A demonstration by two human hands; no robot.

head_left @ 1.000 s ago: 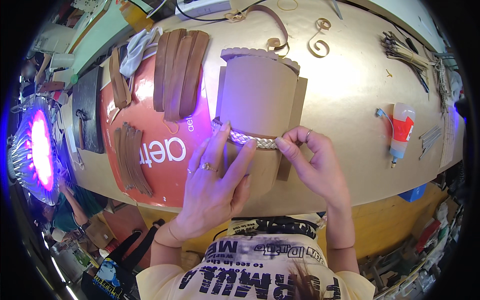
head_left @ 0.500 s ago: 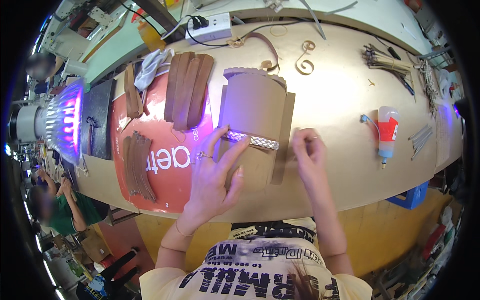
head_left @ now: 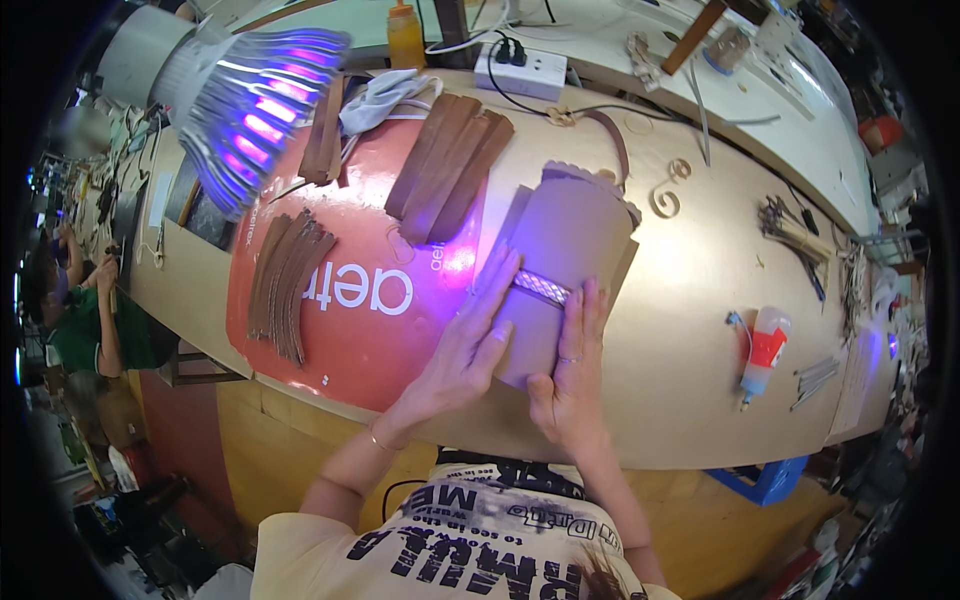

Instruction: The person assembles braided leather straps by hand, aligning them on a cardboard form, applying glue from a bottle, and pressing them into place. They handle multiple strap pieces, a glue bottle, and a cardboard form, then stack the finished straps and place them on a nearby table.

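A brown curved form [head_left: 578, 225], rounded on top, lies on the table with a scalloped strip [head_left: 590, 178] along its far end. Across its middle runs a short silvery braided band [head_left: 541, 287]. My left hand [head_left: 470, 340] lies along the form's left side, its straight fingers reaching the band's left end. On the other side, my right hand [head_left: 572, 385] rests with fingers stretched out against the form, at the band's right end. Both palms press from the sides; the band's ends are hidden under the fingers.
Several brown strips [head_left: 448, 170] and a second braided-edged bunch [head_left: 283, 285] lie on a red sheet [head_left: 350, 345]. A lit lamp [head_left: 255, 110] hangs at upper left. A squeeze bottle [head_left: 767, 350] and metal rods [head_left: 815, 382] lie right; a power strip [head_left: 522, 72] sits behind.
My right hand has come left from the bare table onto the form's right side. My left hand's fingers have straightened along the left side. The head view has shifted and tilted.
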